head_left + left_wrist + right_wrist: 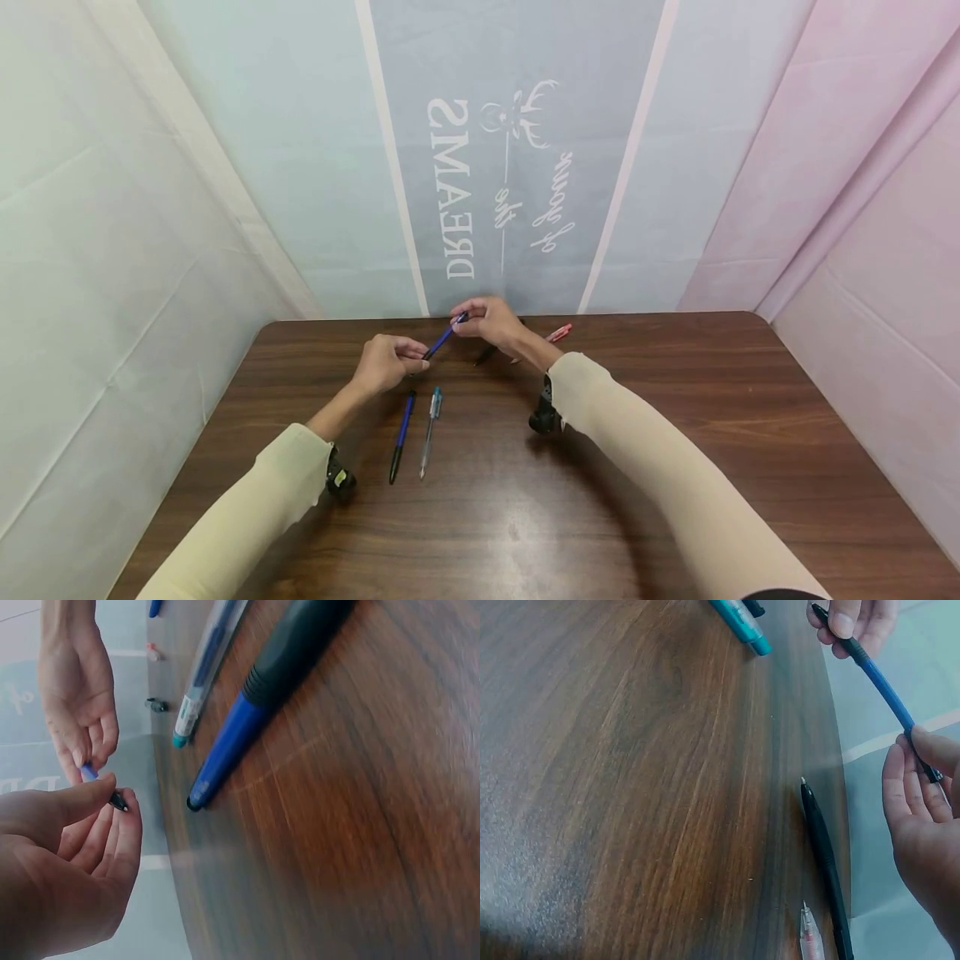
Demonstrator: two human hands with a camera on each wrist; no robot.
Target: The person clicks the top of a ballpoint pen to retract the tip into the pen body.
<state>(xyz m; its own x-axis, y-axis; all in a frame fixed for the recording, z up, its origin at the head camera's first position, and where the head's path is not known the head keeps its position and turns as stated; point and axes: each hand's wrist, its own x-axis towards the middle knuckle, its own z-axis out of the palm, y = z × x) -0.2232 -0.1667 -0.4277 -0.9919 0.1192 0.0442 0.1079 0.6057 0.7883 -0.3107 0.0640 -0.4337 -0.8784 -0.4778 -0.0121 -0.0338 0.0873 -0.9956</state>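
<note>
Both hands hold one blue pen [442,339] between them, slanted above the far edge of the table. My left hand [384,362] pinches its black grip end between thumb and fingers. At the opposite, black push-button end, my right hand [491,322] pinches it with thumb and fingertips; the right wrist view shows the blue barrel [889,696] bare between the two hands. Nearer me, another blue pen [402,435] with a black grip lies beside a clear pen [431,429] with a teal end. Partly behind my right hand and wrist lie a black pen [823,859] and a red-and-clear pen [559,333].
The brown wooden table [637,500] ends at a hanging grey-blue cloth [495,50] with white lettering. Pale cloth walls [112,333] stand at the left and right sides. A small black camera [546,415] is strapped at my right wrist, another [341,479] at my left.
</note>
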